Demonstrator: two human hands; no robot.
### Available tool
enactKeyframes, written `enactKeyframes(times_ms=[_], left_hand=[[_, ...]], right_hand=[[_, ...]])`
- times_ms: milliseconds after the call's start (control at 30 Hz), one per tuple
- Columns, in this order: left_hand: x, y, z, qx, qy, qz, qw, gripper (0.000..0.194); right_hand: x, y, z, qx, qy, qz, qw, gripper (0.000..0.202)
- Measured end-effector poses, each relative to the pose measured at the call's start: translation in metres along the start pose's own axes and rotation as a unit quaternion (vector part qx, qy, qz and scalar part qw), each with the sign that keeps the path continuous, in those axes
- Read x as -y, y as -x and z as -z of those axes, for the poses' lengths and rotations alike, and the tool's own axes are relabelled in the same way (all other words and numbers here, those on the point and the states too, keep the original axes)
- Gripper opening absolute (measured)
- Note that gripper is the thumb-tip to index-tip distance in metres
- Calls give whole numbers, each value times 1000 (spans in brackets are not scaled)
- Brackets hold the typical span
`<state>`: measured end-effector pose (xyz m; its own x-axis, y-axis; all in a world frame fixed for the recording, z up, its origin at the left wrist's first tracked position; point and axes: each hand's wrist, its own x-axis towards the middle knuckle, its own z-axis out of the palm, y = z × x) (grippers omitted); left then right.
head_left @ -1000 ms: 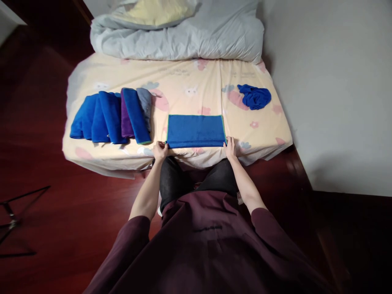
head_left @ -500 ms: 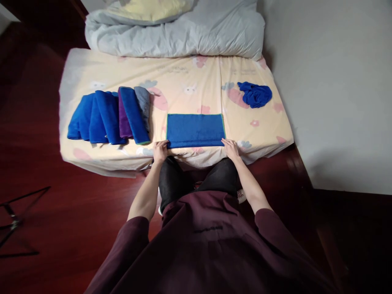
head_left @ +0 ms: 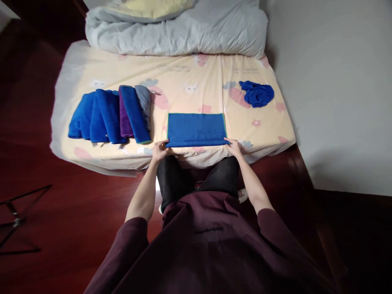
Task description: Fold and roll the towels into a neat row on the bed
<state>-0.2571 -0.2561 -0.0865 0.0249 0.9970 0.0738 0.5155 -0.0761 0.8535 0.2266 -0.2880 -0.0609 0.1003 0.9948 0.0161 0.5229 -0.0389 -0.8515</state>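
A blue towel (head_left: 196,127) with green edging lies flat as a wide rectangle near the front of the bed, its near edge folded over in a narrow strip. My left hand (head_left: 161,150) pinches the near left corner between thumb and fingers. At the near right corner, my right hand (head_left: 234,147) grips the same edge. To the left, several folded blue towels (head_left: 105,116) overlap in a row, with a purple towel (head_left: 125,112) and a grey towel (head_left: 143,100) among them. A crumpled blue cloth (head_left: 259,94) sits on the right side of the bed.
The bed (head_left: 190,75) has a cream sheet with carrot and rabbit prints. A grey-white quilt (head_left: 177,36) and a yellow pillow (head_left: 157,8) are heaped along its far side. A wall (head_left: 337,90) stands to the right. Black stand legs (head_left: 18,220) rest on the red floor at left.
My fingers have curled tighter round the towel's near corners, and its near edge is slightly raised or rolled. The view has shifted a little; the other towels lie as before.
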Motion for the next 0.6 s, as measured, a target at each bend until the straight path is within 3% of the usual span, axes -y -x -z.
enactKeyframes(times_ms=[200, 600], left_hand=[[3, -7, -5, -22, 46, 25, 998, 27], [10, -11, -11, -52, 76, 43, 995, 37]], right_hand=[[-2, -5, 1, -17, -64, -39, 997, 45], [-18, -13, -6, -45, -123, -40, 991, 31]])
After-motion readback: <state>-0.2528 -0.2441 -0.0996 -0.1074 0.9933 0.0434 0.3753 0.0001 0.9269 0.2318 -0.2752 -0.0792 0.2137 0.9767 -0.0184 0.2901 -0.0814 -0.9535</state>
